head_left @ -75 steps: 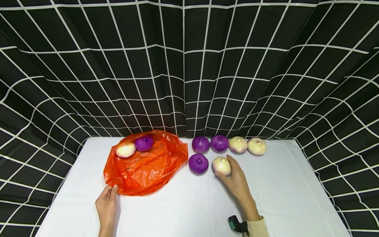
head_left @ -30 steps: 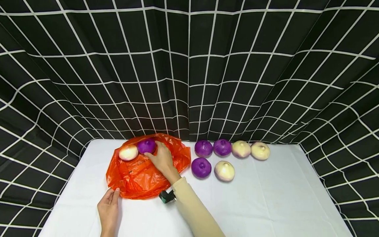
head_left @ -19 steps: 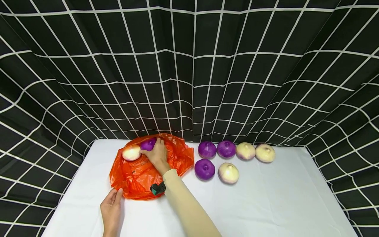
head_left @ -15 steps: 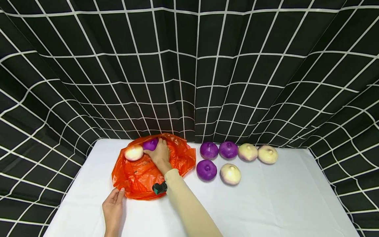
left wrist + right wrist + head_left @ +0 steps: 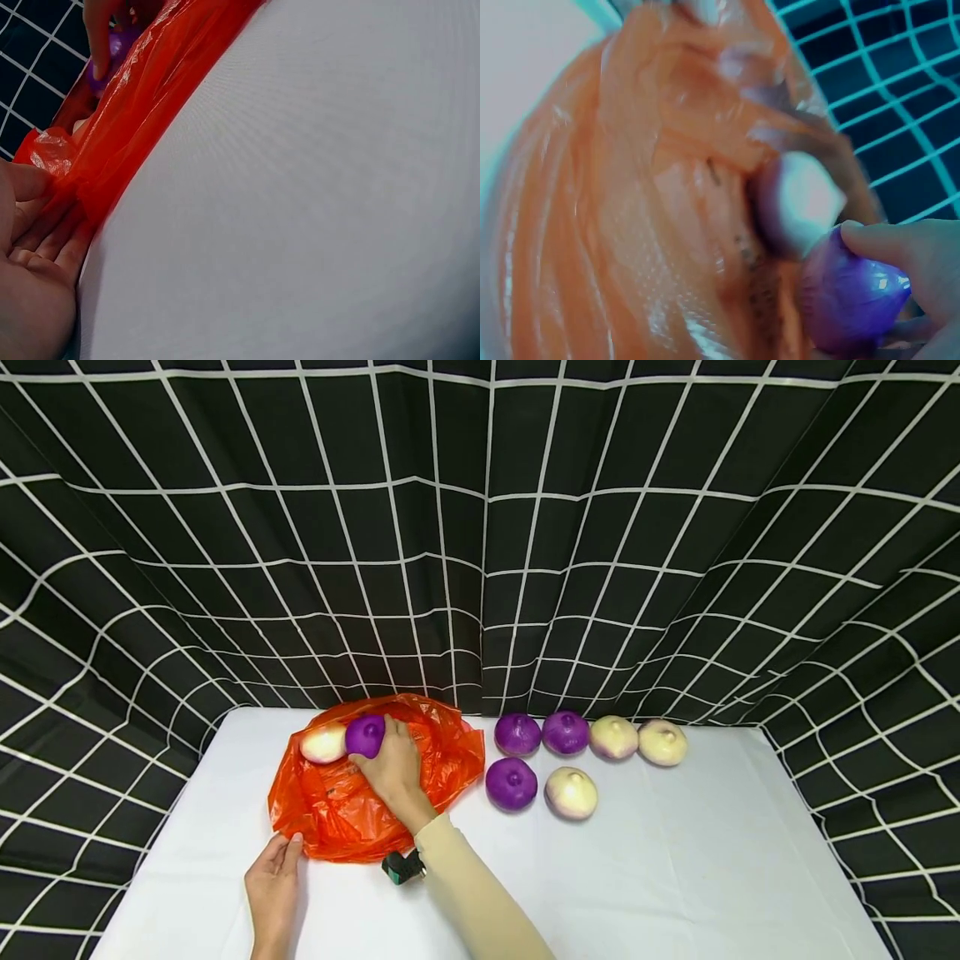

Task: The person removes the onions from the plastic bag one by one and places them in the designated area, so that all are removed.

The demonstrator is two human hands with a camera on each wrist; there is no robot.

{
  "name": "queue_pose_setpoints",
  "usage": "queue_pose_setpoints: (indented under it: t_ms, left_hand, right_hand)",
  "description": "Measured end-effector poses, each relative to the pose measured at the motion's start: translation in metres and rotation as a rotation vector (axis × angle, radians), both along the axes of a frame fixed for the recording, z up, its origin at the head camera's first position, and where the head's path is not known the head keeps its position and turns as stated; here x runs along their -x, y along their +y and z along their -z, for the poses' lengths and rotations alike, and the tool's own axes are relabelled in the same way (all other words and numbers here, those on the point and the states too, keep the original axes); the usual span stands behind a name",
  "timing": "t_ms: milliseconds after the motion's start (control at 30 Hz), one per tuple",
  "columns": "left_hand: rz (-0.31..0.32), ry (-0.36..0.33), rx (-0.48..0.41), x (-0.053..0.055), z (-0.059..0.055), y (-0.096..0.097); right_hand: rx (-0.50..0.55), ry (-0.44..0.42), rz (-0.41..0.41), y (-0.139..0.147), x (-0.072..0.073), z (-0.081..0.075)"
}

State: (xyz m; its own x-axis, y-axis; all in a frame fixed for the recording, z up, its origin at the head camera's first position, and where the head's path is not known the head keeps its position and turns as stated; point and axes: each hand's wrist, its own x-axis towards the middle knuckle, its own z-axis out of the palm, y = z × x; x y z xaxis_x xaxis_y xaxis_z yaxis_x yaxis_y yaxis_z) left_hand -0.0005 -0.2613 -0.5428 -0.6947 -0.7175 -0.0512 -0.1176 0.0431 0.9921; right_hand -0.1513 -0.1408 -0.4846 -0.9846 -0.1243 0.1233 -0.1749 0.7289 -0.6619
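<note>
My right hand (image 5: 393,768) holds a purple onion (image 5: 365,736) inside the open mouth of a red plastic bag (image 5: 352,827). In the right wrist view, the thumb lies along the top of this purple onion (image 5: 851,296); its tip points sideways. Right beside it in the bag sits a whitish onion (image 5: 322,744), with a purple tinge at its edge. At the bag's near left edge, my left hand (image 5: 273,885) pinches the rim. In the left wrist view, my left-hand fingers (image 5: 56,244) lie behind the thin red film.
On the white table (image 5: 675,860), right of the bag, a back row holds two purple onions (image 5: 517,734) and two pale onions (image 5: 613,737). In front lie one purple onion (image 5: 512,784) and one pale onion (image 5: 572,793). Gridded dark curtain (image 5: 480,527) surrounds the table.
My right hand has let go of a pale onion on the table, moved left into the bag and gripped the purple onion. That onion has since tilted and shifted nearer. My left hand stays on the rim.
</note>
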Motion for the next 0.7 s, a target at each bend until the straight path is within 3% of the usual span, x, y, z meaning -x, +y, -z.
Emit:
queue_pose_setpoints:
  t_ms: [200, 333, 700]
  left_hand:
    - [-0.005, -0.016, 0.031, -0.001, 0.001, 0.0]
    - [0.004, -0.038, 0.068, -0.001, 0.001, 0.0]
    - [0.007, -0.042, 0.016, 0.001, 0.001, -0.001]
  right_hand:
    - [0.071, 0.07, -0.055, 0.013, -0.016, -0.02]
    - [0.088, 0.063, -0.095, 0.024, -0.02, -0.029]
    - [0.131, 0.064, -0.196, 0.057, -0.028, -0.033]
